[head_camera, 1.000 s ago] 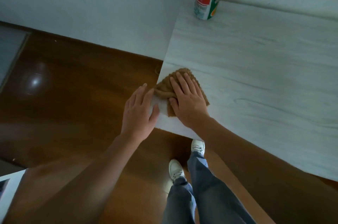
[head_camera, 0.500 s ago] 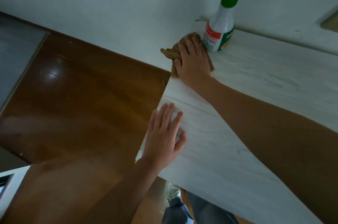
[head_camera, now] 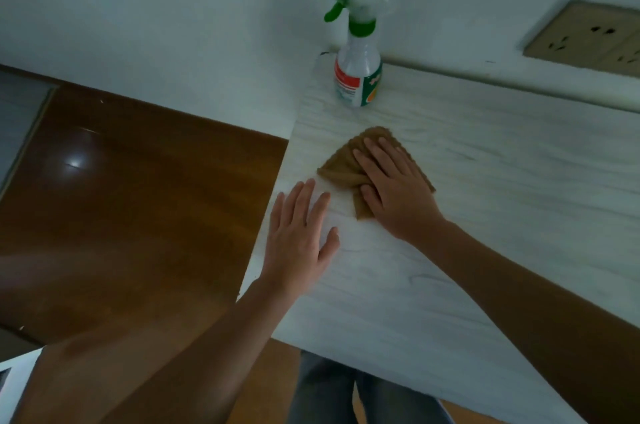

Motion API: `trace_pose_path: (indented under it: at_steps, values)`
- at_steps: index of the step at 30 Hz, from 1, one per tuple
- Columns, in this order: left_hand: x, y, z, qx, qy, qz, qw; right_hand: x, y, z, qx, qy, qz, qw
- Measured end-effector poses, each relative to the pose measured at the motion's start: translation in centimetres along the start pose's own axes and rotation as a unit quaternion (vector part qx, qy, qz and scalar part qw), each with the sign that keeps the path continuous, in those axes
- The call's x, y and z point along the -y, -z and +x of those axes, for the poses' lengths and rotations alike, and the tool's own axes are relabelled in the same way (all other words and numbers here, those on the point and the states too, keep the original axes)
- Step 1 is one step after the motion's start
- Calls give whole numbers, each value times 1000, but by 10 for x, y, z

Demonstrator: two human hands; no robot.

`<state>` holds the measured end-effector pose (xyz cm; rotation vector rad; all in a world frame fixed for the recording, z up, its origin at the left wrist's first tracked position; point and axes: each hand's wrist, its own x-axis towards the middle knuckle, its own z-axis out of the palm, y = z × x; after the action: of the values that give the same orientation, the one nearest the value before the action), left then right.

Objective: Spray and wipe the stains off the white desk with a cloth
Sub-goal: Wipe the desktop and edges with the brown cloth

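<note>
White wood-grain counter [head_camera: 502,188] sits against a pale wall, with brown wooden floor [head_camera: 138,209] off its left edge.

Cloth [head_camera: 341,165]: brown, bunched, lying on the counter near the left edge. It's on the near side of the spray bottle [head_camera: 358,77] and apart from it.

Right hand [head_camera: 398,197]: palm down on top of the cloth. Its fingers [head_camera: 379,160] are straight and slightly spread, pressing it onto the surface, not curled round it. Cloth sticks out to the left of the hand and past the fingertips, and one corner shows below the thumb.

Left hand [head_camera: 298,238]: flat on bare counter just left of the cloth, not touching it. Its fingers [head_camera: 302,202] are straight and hold nothing. The hand lies right at the counter's left edge.

Spray bottle: white body, red/green label, green trigger and collar. It stands upright at the far left corner by the wall, clear of both hands.

Beige wall socket [head_camera: 588,39] is at upper right. Grey trousers [head_camera: 322,392] show below the near edge.
</note>
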<state>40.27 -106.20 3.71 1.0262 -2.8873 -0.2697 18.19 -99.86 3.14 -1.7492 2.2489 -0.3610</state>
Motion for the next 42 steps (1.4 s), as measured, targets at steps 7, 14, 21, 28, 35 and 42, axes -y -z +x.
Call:
trace_pose_path:
  at_steps: [7,14,21,28,35,42]
  values:
    - [-20,-19,25,2,-2,-10,1000,-63,27,-13,-43,-157,-7,987]
    - [-18,-23,25,6,1,-9,1000,-58,27,88,-90,-237,3,967]
    - [-19,-22,25,1,3,-7,1000,-76,35,94,-68,-132,-6,989]
    - [-21,-19,26,-4,6,-6,1000,-113,49,74,11,6,-65,998]
    - [-21,-20,26,-11,4,-9,1000,-142,77,22,91,112,-85,986]
    - [-20,-24,27,-9,3,-18,1000,-117,75,-2,-93,-241,58,964]
